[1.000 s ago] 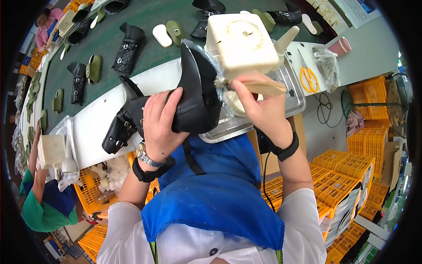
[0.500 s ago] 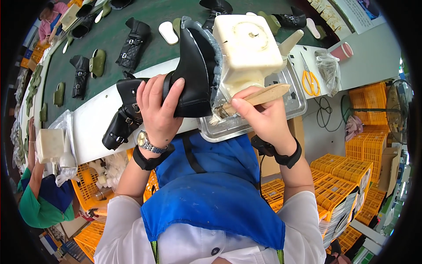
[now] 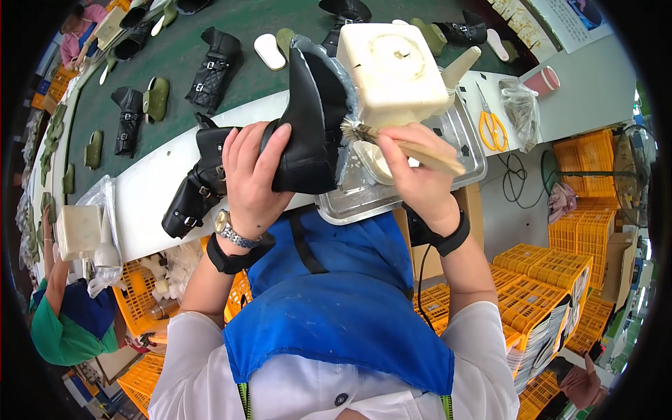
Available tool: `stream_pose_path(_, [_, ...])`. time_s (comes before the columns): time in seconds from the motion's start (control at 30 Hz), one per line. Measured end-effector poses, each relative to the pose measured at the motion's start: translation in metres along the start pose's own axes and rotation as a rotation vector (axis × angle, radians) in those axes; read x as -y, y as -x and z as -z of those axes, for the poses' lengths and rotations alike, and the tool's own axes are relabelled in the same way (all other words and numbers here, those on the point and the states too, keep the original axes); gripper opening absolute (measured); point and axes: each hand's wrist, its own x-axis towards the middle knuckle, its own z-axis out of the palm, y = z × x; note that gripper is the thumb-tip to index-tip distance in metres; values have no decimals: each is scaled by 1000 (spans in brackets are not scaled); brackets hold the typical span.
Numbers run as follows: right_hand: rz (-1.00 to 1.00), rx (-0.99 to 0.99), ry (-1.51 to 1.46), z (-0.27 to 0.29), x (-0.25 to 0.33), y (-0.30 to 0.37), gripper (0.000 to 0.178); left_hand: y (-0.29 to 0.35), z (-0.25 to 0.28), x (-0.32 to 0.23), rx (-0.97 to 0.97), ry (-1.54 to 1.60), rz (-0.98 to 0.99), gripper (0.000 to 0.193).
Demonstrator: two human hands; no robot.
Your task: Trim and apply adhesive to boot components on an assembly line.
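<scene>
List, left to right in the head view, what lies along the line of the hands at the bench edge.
Cream square container → buckled black boot → left hand gripping a black boot upper → brush in the right hand → metal tray → yellow-handled scissors → yellow crates.

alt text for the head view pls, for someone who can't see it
Seen from above, a person's left hand holds a black boot upright while the right hand presses a wooden-handled brush to its edge, over a metal tray with a cream container. More black boots lie on a green belt beyond.
</scene>
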Motion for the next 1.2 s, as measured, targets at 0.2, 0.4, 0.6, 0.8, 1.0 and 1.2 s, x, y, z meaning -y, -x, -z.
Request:
stream_pose_path(0.2, [-530, -209, -381, 34, -1, 1, 10, 5, 9, 17, 31, 576, 326, 83])
stream_pose_path(0.4, [-687, -62, -280, 62, -38, 20, 15, 3, 45, 57, -17, 1086, 646, 68])
stream_pose_path(0.6, [-594, 197, 48, 39, -56, 37, 19, 19, 27, 99, -2, 2010, 832, 73])
stream_pose_path(0.8, [-551, 352, 151, 54, -57, 34, 20, 27, 5, 91, 477, 1630, 906, 85])
stream_pose_path(1.0, [-710, 376, 5, 84, -64, 30, 20, 18, -14, 78, 861, 1581, 717, 83])
stream_pose_path(1.2, [-812, 113, -427, 82, -43, -7, 20, 5, -24, 53, 1075, 1582, 577, 84])
